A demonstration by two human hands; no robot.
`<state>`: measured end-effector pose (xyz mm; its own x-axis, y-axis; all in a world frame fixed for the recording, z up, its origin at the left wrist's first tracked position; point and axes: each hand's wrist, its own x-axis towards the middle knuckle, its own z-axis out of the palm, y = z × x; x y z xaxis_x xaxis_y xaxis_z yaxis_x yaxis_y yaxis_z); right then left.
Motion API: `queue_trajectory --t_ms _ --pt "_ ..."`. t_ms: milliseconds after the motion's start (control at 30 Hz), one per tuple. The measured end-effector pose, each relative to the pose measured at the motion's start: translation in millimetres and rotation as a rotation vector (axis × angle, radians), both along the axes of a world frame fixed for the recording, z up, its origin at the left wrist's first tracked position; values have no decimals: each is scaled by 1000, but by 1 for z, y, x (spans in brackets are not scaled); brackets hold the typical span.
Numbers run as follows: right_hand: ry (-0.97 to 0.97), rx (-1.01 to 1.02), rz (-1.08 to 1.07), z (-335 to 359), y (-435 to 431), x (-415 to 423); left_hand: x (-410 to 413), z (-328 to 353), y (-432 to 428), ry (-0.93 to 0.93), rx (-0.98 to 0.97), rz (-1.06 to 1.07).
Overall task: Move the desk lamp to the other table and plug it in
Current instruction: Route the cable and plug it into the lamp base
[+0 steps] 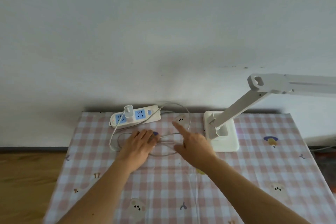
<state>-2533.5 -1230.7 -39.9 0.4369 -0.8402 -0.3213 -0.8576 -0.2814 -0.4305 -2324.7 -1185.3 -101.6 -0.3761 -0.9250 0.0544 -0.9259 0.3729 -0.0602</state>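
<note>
A white desk lamp [238,107] with a flat square base [226,142] stands on the right part of a table covered with a pink-and-white checked cloth printed with small bears [163,187]. Its straight arm slopes up and to the right from the base, and its long flat head [294,85] runs out past the right edge of the view. At the far edge of the table, close to the pale wall [163,23], lies a white power strip with blue sockets [141,115]. A small white plug adapter [128,112] sits in the strip between two of its sockets. From the adapter a thin white cable [109,142] drops to the cloth and lies in several loose loops between the strip and the lamp base.

The left hand [139,144] lies palm down on the loops, its fingertips bent onto the cable where the strands cross; I cannot tell whether they pinch it or only press on it. The right hand [193,144] is just beside the lamp base, over the right side of the loops. Its index finger [179,127] is stretched straight toward the wall and its thumb is spread to the left, both released and gripping nothing; its other fingers are hidden under the hand.

A strip of brown wooden floor [27,178] shows to the left of the table
</note>
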Motion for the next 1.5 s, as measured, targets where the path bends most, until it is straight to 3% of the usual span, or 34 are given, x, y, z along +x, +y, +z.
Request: queue_trajectory --t_ms 133,367,500,567,633,733,833,933,1067,1233,1400,1500 --pt "160 176 107 -18 8 3 8 -2 0 79 162 232" --pt "144 -21 15 -35 -6 -3 24 -5 -7 136 165 465" --pt "-16 -240 -16 -29 -13 0 19 -6 -13 120 77 553" --pt "-123 -350 21 -25 -12 3 18 -3 -16 96 54 530" --pt "-165 -299 73 -23 -11 6 18 -1 -16 73 15 469" --pt "1 -72 98 -30 -15 9 19 -1 -12 103 -22 322" --pt "98 -48 35 -34 -22 6 17 -3 -5 102 20 186" --pt "72 -21 7 -33 -23 -3 13 -6 2 72 89 211" --pt "-73 -37 -112 -21 -17 -17 8 -7 6 25 80 250" --pt "-319 -139 -387 -5 -9 -33 -9 10 -2 145 112 171" --pt "-473 -102 -450 11 0 -39 -48 33 -17 227 167 91" --pt "-530 -13 -476 20 0 -39 -75 48 -30 458 164 175"
